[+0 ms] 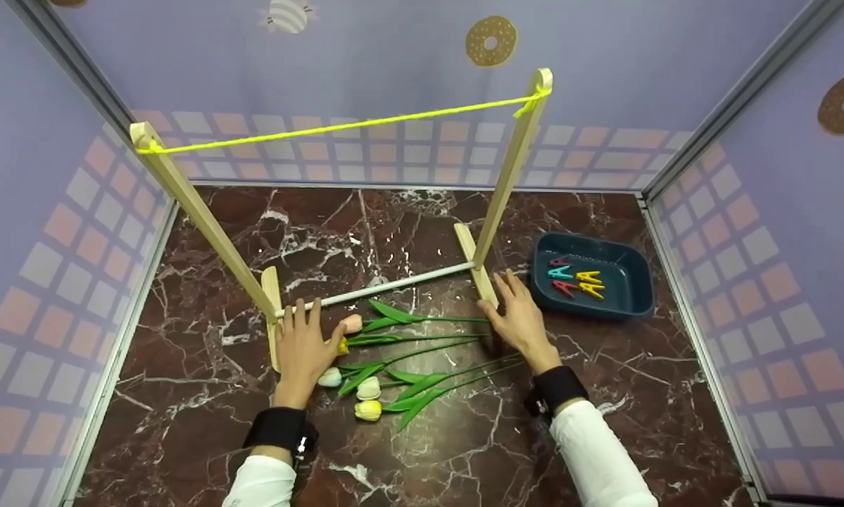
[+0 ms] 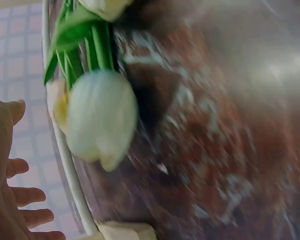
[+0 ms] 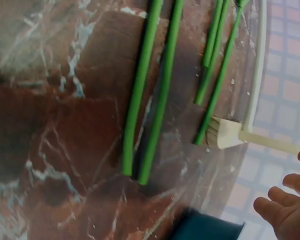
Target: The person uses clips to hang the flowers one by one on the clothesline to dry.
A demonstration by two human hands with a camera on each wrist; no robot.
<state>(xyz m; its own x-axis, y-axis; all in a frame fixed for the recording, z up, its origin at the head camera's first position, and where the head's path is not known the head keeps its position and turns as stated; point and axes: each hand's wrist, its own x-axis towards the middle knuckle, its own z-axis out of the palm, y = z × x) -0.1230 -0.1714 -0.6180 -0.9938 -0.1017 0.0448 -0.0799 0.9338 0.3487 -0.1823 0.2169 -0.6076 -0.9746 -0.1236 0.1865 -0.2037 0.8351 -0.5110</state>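
My left hand (image 1: pixel 305 352) is held with fingers spread by the left foot (image 1: pixel 271 289) of a wooden stand, its thumb near a pink tulip (image 1: pixel 352 323). My right hand (image 1: pixel 521 324), fingers also extended, is beside the stand's right foot (image 1: pixel 467 243) and the stem ends. Neither hand holds anything. Several artificial tulips lie between the hands, blooms leftward, including a yellow tulip (image 1: pixel 368 410), a cream tulip (image 1: pixel 369 388) and a pale blue tulip (image 2: pixel 102 112). Their green stems (image 3: pixel 140 100) point right. The other yellow bloom is partly hidden by my left hand.
A yellow string (image 1: pixel 351 125) joins the tops of two wooden posts (image 1: pixel 509 176); a white rod (image 1: pixel 386 285) links them below. Right of the stand, a dark blue basin (image 1: pixel 633 299) holds several coloured clothespins (image 1: pixel 589 277). Patterned panels (image 1: pixel 407 63) enclose the marbled surface (image 1: pixel 464 451).
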